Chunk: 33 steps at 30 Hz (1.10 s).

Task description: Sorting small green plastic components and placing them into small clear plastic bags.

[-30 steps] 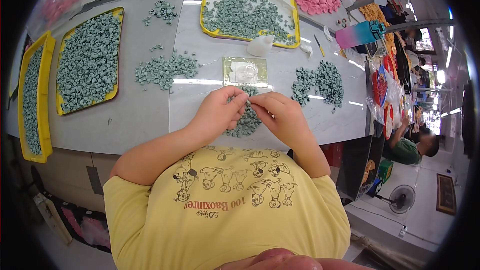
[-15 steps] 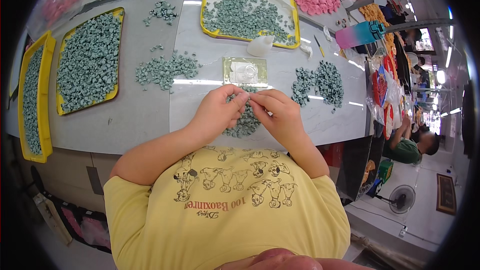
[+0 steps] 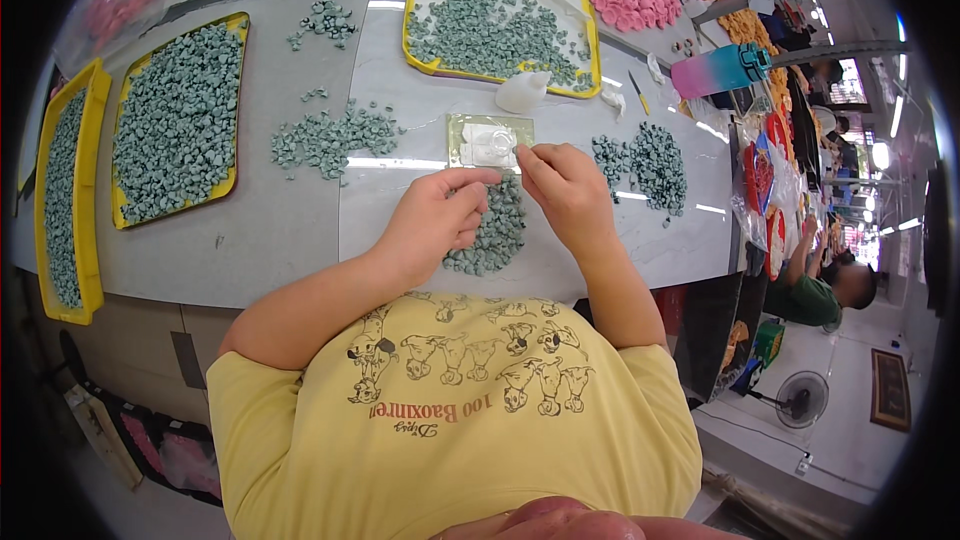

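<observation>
At the table's near edge, a heap of small grey-green pieces [image 3: 488,242] lies between my hands. My left hand [image 3: 437,218] is closed beside the heap's left side, thumb and index finger together; whatever is at the fingertips is too small to make out. Slightly farther away, my right hand [image 3: 572,195] is pinched closed, its fingertips at the near right corner of a square greenish pad [image 3: 456,150] with white paper on it. Its fingers hide most of what they hold. Behind the pad a white squeeze bottle [image 3: 520,93] lies tilted.
Yellow-rimmed trays [image 3: 240,112] of grey-green pieces stand at the left, and another tray [image 3: 597,50] at the back. Loose piles lie left [image 3: 335,143] and right [image 3: 658,168]. A knife [image 3: 638,90] and a pink-blue bottle [image 3: 715,70] are at the back right.
My hands, which met at the fingertips over the heap, are now apart. The right one has moved away from me to the pad's corner; the left has barely shifted.
</observation>
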### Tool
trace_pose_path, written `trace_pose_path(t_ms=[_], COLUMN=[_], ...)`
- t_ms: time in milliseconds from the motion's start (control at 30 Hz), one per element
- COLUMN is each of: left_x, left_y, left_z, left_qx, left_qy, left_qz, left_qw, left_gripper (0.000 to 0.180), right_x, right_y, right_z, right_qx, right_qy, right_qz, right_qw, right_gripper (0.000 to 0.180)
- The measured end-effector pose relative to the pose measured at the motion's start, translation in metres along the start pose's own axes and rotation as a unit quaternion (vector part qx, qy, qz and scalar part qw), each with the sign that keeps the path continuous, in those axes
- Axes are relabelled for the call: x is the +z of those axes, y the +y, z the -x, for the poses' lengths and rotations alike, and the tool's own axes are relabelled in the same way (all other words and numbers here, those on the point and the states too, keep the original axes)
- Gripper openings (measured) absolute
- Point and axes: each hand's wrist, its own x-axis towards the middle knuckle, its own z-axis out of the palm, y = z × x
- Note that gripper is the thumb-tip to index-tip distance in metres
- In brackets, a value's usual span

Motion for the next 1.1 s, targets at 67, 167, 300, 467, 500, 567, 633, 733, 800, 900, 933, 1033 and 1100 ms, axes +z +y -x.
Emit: trace_pose_path(t_ms=[67, 167, 300, 467, 500, 567, 633, 733, 800, 900, 933, 1033, 1100], left_x=[0.001, 0.000, -0.005, -0.004, -0.002, -0.003, -0.003, -0.001, 0.000, 0.000, 0.000, -0.001, -0.003], left_y=[0.000, 0.004, 0.008, 0.006, 0.006, 0.005, 0.005, 0.006, 0.006, 0.003, 0.002, 0.000, -0.001], left_z=[0.001, 0.003, 0.004, 0.004, 0.004, 0.003, 0.003, 0.004, 0.004, 0.002, 0.001, -0.001, -0.002], left_qx=[0.013, 0.023, 0.009, 0.031, 0.040, 0.041, 0.042, 0.062, 0.044, 0.050, 0.049, 0.066, 0.055], left_qy=[0.011, 0.019, -0.001, 0.004, 0.015, 0.015, 0.014, 0.010, 0.022, 0.021, 0.021, 0.029, 0.025], left_qz=[0.002, -0.003, -0.019, 0.014, 0.011, 0.010, 0.010, -0.009, -0.051, -0.040, -0.040, -0.007, 0.025], left_qw=[1.000, 1.000, 1.000, 0.999, 0.999, 0.999, 0.999, 0.998, 0.997, 0.998, 0.998, 0.997, 0.998], left_gripper=[0.020, 0.019, 0.019, 0.018, 0.018, 0.017, 0.017, 0.019, 0.021, 0.023, 0.023, 0.020, 0.014], right_x=[0.002, 0.006, 0.006, 0.006, 0.007, 0.008, 0.010, 0.006, 0.000, -0.005, -0.005, -0.005, -0.005], right_y=[0.003, 0.004, -0.002, -0.003, -0.001, -0.002, -0.011, -0.012, -0.016, -0.018, -0.017, -0.020, -0.021], right_z=[0.000, -0.001, -0.007, -0.008, -0.006, -0.005, -0.003, 0.002, 0.001, 0.002, 0.003, 0.003, 0.003], right_qx=[-0.023, -0.056, -0.076, -0.089, -0.070, -0.051, 0.123, 0.271, 0.354, 0.440, 0.453, 0.454, 0.452], right_qy=[-0.009, -0.025, -0.038, -0.040, -0.026, -0.011, 0.051, 0.031, 0.033, 0.035, 0.034, 0.038, 0.035], right_qz=[0.023, 0.052, 0.080, 0.087, 0.045, 0.004, -0.158, -0.305, -0.409, -0.563, -0.617, -0.665, -0.665], right_qw=[0.999, 0.997, 0.993, 0.991, 0.996, 0.999, 0.978, 0.912, 0.840, 0.698, 0.643, 0.591, 0.594], right_gripper=[0.034, 0.035, 0.032, 0.033, 0.032, 0.032, 0.025, 0.014, 0.010, 0.007, 0.008, 0.007, 0.007])
